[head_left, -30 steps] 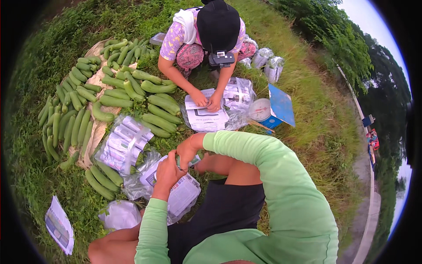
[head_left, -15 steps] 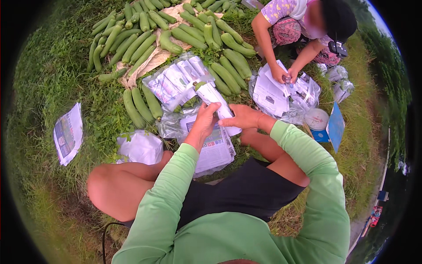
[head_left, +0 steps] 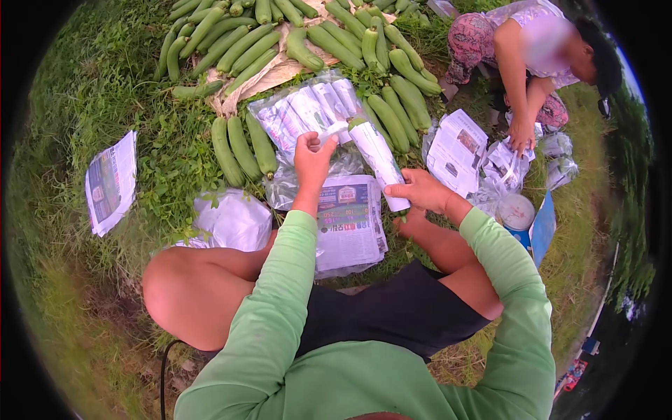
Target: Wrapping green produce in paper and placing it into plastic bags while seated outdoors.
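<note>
In my right hand (head_left: 418,190), fingers closed round its near end, is a long green gourd wrapped in newspaper (head_left: 378,157). It lies slanted, its bare green tip pointing away from me. To its left, my left hand (head_left: 313,164) pinches a whitish, see-through edge of a plastic bag (head_left: 336,131). Several paper-wrapped gourds (head_left: 304,108) lie side by side in that bag, just beyond my hands. Below them a stack of newspaper sheets (head_left: 350,231) rests in front of my crossed legs.
A heap of bare green gourds (head_left: 245,52) covers a tan sheet (head_left: 285,59) at the back. Three gourds (head_left: 241,150) lie nearer. At right, a person (head_left: 535,77) crouches over newspaper and plastic bags (head_left: 504,164). A white bundle (head_left: 234,220) and newspaper (head_left: 112,185) lie left.
My left hand has left the wrapped gourd and moved to the bag's edge. My right hand has carried the gourd a little right. The other person now leans lower, hands at the bags.
</note>
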`<state>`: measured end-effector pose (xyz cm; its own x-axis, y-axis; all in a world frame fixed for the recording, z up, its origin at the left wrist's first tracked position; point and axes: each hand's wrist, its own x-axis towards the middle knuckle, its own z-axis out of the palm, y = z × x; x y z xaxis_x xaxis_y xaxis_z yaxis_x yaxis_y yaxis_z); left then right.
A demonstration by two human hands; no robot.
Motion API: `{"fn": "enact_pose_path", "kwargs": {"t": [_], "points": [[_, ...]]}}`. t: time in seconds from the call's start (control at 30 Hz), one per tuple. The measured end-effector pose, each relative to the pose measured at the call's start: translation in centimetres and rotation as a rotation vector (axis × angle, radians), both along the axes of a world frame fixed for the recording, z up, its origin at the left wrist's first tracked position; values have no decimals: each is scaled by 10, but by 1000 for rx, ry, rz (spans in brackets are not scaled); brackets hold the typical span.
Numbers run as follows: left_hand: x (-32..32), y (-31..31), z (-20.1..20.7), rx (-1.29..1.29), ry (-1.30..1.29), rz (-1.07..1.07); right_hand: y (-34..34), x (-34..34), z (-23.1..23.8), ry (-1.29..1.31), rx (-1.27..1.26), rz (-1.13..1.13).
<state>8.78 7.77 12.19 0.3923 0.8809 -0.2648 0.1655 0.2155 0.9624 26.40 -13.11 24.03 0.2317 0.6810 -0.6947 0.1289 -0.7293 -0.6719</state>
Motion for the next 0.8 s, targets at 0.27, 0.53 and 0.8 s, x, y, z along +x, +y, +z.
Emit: {"fn": "enact_pose_path", "kwargs": {"t": [0.27,0.53,0.8], "points": [[-16,26,-57,726,549,-23,-4,-24,-36,3,-87,176],[-26,33,-52,662,351,79,61,-57,-119,-142,103,215],[-40,11,-52,728,273,67,187,-72,-161,-386,274,82]]}}
